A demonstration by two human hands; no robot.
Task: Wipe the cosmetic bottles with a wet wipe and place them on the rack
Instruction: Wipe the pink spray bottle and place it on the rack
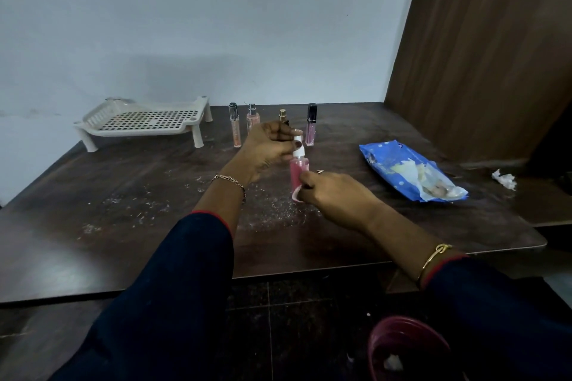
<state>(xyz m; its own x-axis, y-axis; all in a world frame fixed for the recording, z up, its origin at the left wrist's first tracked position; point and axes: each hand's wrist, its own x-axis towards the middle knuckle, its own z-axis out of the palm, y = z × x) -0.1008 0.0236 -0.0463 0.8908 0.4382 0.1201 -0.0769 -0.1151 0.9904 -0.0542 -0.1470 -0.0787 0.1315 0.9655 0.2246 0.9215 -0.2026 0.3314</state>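
Observation:
A pink spray bottle (pixel 299 171) with a white spray head is held upright above the middle of the dark table (pixel 123 201). My left hand (pixel 269 145) grips its white top from the left. My right hand (pixel 334 192) is closed around its lower end, where a pale edge shows under the fingers; I cannot tell if that is a wipe. Several small cosmetic bottles stand in a row behind: a peach tube (pixel 235 127), a pink perfume bottle (pixel 253 117), a gold-capped one (pixel 282 115) partly hidden by my left hand, and a lilac tube (pixel 310 127). The white perforated rack (pixel 145 124) stands at the back left.
A blue wet-wipe pack (pixel 408 168), opened, lies to the right of my hands. A crumpled white wipe (pixel 505 179) lies at the far right edge. A wooden panel (pixel 483 40) rises at the right. A pink bin (pixel 405 346) sits on the floor below the table.

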